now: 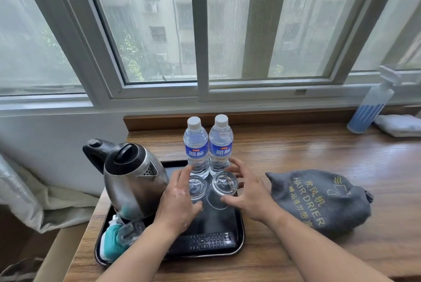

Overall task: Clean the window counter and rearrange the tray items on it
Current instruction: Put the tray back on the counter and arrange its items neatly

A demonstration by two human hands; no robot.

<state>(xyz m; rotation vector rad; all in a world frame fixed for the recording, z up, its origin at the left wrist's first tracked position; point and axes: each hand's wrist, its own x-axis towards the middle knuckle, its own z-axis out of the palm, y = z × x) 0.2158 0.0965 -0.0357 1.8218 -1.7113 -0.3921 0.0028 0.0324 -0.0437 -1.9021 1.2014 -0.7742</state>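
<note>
Facing a wide grey-framed sliding window (159, 31) with a mesh screen on its right half, looking out on a pale apartment block. Leaning over a long brown wood-grain window counter (319, 156) running beneath the sill. Working at the counter's left end, above a black rectangular plastic tray (240, 231) sitting close to the near edge. Having a grey drawstring fabric bag printed HAIR DRIER (319, 199) lying just right of the tray, a rounded stainless-steel kettle with a black handle (134, 179) standing in the tray's left half, and a blue-and-white spray bottle (369, 111) beside a folded white cloth (398, 124) at the counter's far right edge. Reaching past a black remote control (209, 240) lying along the tray's near edge, towards two clear blue-labelled water bottles (196, 147) standing along its far edge. Cupping the left hand (177, 199) round the left clear drinking glass (196, 188), thumb and fingers on either side. Curving the right hand (246, 193), fingers spread, round the right clear drinking glass (222, 188); unable to tell whether gripping.
</note>
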